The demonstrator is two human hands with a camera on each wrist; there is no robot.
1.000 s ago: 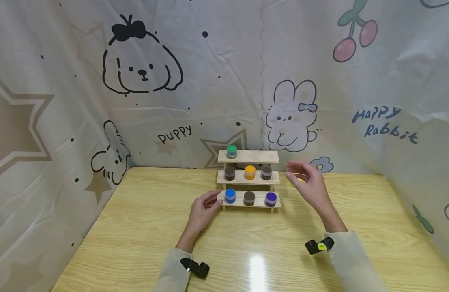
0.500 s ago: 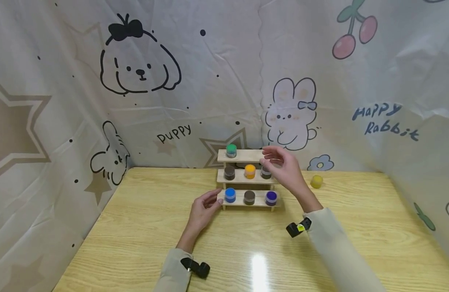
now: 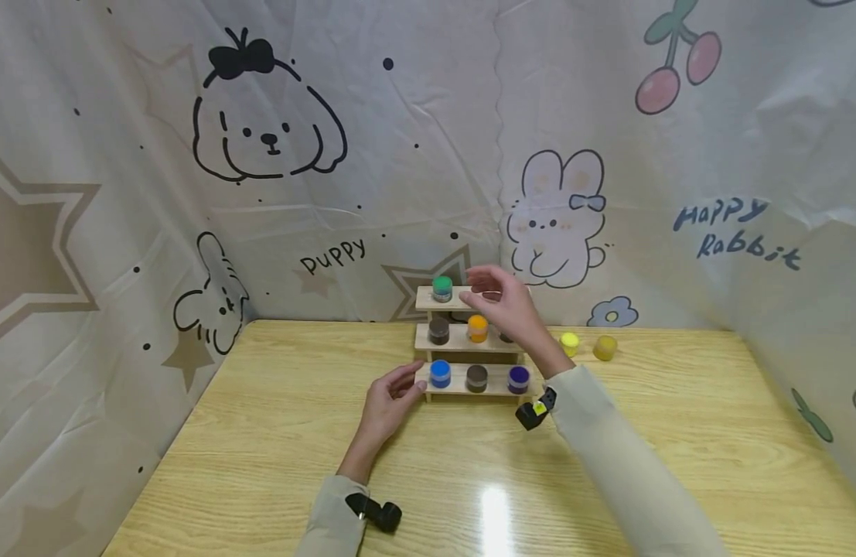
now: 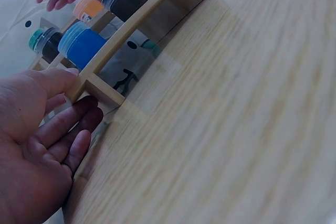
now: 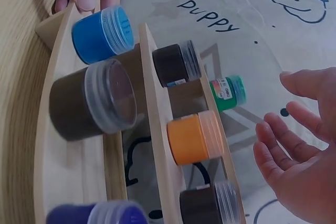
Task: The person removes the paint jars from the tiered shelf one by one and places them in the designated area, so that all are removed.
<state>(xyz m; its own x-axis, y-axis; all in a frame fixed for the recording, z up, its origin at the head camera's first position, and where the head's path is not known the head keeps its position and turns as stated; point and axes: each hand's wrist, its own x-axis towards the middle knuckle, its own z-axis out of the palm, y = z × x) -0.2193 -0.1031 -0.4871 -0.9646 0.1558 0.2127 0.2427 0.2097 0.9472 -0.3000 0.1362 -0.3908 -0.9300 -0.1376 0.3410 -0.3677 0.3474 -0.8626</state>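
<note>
A three-tier wooden display stand [image 3: 497, 380] holds small paint jars. My left hand [image 3: 388, 402] grips the left end of its bottom tier, the thumb [image 4: 60, 80] on the shelf and the fingers by the end leg. On that tier stand a blue jar [image 3: 440, 374], a dark brown jar [image 3: 477, 377] and a purple jar [image 3: 519, 379]. The middle tier has a dark jar [image 3: 438, 331], an orange jar [image 3: 477, 328] and another dark jar [image 5: 202, 205]. My right hand [image 3: 500, 298], holding nothing, hovers over the top tier, just right of a green jar [image 3: 442, 288].
Right of the stand, a bright yellow jar [image 3: 570, 344] and a darker yellow jar [image 3: 605, 348] stand on the wooden table [image 3: 260, 433]. A patterned cloth [image 3: 428, 193] hangs right behind the stand. My right forearm [image 3: 612, 449] passes over the table's right side.
My right hand has moved left from the yellow jar, over the stand, to the top tier beside the green jar. Both yellow jars are now uncovered. My left hand stays in place.
</note>
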